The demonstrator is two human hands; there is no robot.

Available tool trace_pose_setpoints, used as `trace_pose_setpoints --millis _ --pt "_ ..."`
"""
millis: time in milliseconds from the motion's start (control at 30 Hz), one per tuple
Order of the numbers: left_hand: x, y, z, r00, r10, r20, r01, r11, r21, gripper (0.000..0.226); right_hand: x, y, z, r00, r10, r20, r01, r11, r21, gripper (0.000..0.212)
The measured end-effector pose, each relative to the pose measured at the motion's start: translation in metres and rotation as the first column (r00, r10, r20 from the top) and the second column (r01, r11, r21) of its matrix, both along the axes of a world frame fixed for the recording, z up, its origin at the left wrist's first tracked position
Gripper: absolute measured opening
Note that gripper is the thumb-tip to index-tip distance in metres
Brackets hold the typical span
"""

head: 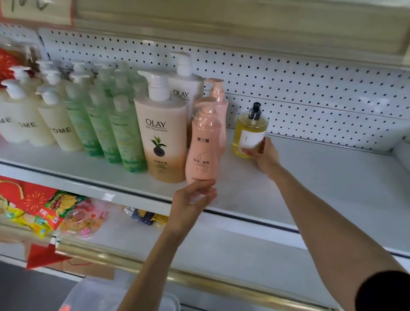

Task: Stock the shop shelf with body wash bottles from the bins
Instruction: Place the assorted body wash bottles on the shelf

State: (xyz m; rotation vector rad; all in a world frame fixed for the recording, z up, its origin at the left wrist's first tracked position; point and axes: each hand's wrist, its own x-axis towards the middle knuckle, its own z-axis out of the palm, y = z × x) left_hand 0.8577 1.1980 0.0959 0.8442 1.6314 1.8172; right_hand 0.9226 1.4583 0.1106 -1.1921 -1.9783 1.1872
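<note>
Head view: filling the row right of the Olay bottle.
Left hand, fingers near-straight, steadies the adjacent pink bottle; right hand curls round the yellow bottle beyond, likely seating it in line.

Grips a clear round pump bottle of yellow liquid with the right hand, thumb across its white label, the bottle upright on the white shelf near the white pegboard back. Touches the base of a tall pink pump bottle with the loosely curved fingers of the left hand. Shows a second pink bottle just behind, a peach Olay pump bottle close on its left, a white Olay bottle behind that, then rows of green bottles and cream bottles.
</note>
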Motion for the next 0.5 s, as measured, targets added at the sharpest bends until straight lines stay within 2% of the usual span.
trace_pose_setpoints --millis 500 --pt "0.0023 -0.0002 0.0009 0.999 0.019 0.032 -0.018 1.000 -0.009 0.021 -0.0056 0.0073 -0.0077 0.999 -0.021 0.031 0.021 1.000 -0.007 0.073"
